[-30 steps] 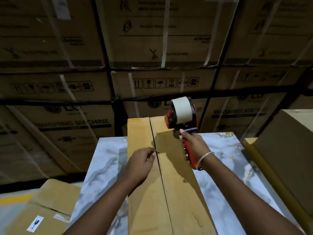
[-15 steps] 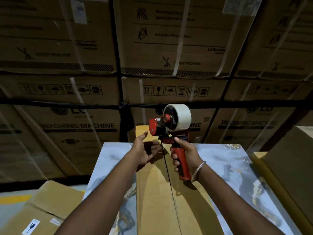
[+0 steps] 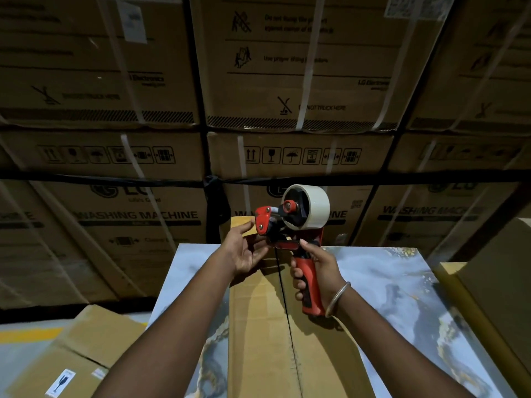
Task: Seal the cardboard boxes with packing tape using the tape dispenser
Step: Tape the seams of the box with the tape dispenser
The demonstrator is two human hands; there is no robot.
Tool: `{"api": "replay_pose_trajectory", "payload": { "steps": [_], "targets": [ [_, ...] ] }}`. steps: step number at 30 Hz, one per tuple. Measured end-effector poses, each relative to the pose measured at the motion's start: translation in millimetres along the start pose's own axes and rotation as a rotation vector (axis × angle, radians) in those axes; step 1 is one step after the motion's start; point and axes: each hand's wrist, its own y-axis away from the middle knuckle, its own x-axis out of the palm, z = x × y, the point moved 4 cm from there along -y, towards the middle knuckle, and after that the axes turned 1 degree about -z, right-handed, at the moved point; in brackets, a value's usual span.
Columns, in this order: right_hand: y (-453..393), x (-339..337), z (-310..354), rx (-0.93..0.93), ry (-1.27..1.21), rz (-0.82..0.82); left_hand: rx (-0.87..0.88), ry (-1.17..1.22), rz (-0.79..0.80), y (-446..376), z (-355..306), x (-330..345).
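- So the tape dispenser point(image 3: 293, 222) is up off the cardboard box point(image 3: 275, 326) now, a second ago it sat at the far end of the seam. Looks like a tape-end fix, no sealing yet.
- Right hand point(image 3: 316, 271) has a full closed grip round the red handle.
- Left hand point(image 3: 247, 251) is half open, fingers at the dispenser's front; can't tell if it's pinching tape, too dark.
- Box lies on the marble surface point(image 3: 402, 297), seam still bare.
- Stacked washing machine cartons point(image 3: 143, 214) behind, another box point(image 3: 497, 282) to the right, nothing blocking.

The right hand point(image 3: 317, 271) grips the red tape dispenser point(image 3: 290, 222) above the cardboard box point(image 3: 264, 334); the left hand point(image 3: 245, 252) touches its front at 9 o'clock.
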Motion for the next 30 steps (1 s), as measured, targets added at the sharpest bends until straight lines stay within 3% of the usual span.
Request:
{"api": "replay_pose_trajectory", "payload": {
  "steps": [4,15,19,30],
  "targets": [
    [4,-6,0,0.011,-0.003,-0.012,0.014,-0.098,-0.037,-5,-6,4],
    [6,-17,-2,-0.010,-0.040,-0.077,-0.083,-0.330,0.054,-24,-23,20],
    [3,-15,-4,-0.007,-0.046,-0.109,-0.117,-0.633,-0.023,-34,-31,24],
    [-9,2,-6,0.001,0.008,-0.212,0.188,-1.055,-0.177,-67,-68,39]
  ]
}}
